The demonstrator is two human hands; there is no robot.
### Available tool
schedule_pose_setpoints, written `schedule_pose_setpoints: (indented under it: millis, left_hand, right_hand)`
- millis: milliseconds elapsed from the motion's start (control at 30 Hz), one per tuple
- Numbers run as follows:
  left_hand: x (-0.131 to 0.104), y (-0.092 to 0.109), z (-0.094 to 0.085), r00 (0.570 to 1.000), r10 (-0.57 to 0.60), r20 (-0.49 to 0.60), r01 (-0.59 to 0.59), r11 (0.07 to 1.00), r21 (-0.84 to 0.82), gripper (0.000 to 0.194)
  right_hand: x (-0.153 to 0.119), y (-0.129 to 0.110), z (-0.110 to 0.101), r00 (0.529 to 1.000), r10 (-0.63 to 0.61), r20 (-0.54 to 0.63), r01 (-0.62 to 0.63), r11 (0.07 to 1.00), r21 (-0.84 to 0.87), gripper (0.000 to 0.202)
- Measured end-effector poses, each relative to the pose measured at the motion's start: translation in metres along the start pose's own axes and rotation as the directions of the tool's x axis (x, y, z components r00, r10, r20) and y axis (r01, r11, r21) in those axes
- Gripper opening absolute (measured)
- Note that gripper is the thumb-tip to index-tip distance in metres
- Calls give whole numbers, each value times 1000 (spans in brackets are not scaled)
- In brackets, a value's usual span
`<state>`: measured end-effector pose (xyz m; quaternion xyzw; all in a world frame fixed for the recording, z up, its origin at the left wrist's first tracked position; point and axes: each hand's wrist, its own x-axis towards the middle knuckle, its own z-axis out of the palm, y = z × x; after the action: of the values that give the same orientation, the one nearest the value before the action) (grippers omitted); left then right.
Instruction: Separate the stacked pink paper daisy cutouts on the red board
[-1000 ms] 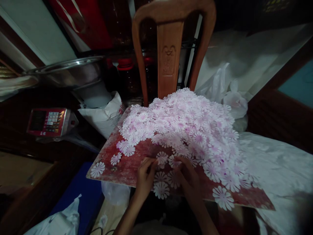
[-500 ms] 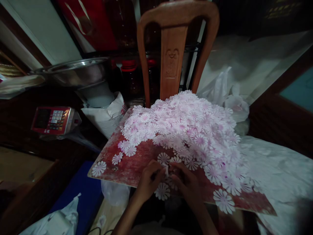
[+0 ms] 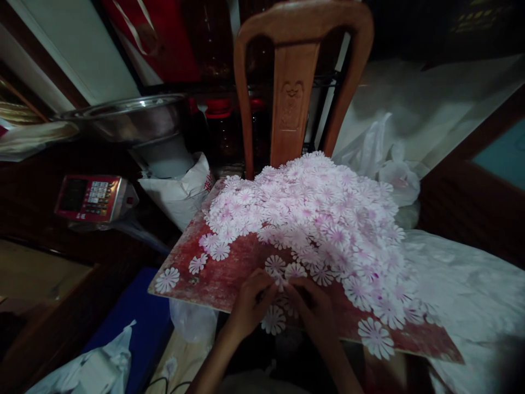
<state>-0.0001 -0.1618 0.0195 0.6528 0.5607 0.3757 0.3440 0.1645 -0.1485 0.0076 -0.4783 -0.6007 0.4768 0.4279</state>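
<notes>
Close together over the front of a worn red board (image 3: pixel 229 268), my left hand (image 3: pixel 255 298) and my right hand (image 3: pixel 309 303) pinch a white fabric-like flower (image 3: pixel 280 280) between their fingertips. Fingers cover part of that flower. Just beyond the hands lie two loose flowers, one a pale flower (image 3: pixel 295 270) near the right fingertips. Another flower (image 3: pixel 273 320) sits below them at the board's front edge. A large heap of white-and-pink petal flowers (image 3: pixel 311 213) spreads over the back and right of the board.
Behind the board stands a carved wooden chair back (image 3: pixel 293 93). To the left are a red digital scale (image 3: pixel 92 198), a steel basin (image 3: pixel 135 117) and a white sack (image 3: pixel 176 194). White cloth or sacking (image 3: pixel 463 284) lies on the right, near plastic bags (image 3: pixel 397 172).
My hands have drawn slightly closer together, the right fingers moving in toward the left. The view has shifted a little.
</notes>
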Motion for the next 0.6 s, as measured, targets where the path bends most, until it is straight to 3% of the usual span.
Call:
schedule_pose_setpoints:
  millis: [600]
  left_hand:
    - [2, -3, -1, 987, -133, -92, 119, 983, -137, 36]
  right_hand:
    - [-5, 1, -2, 1000, 14, 22, -15, 998, 64, 22]
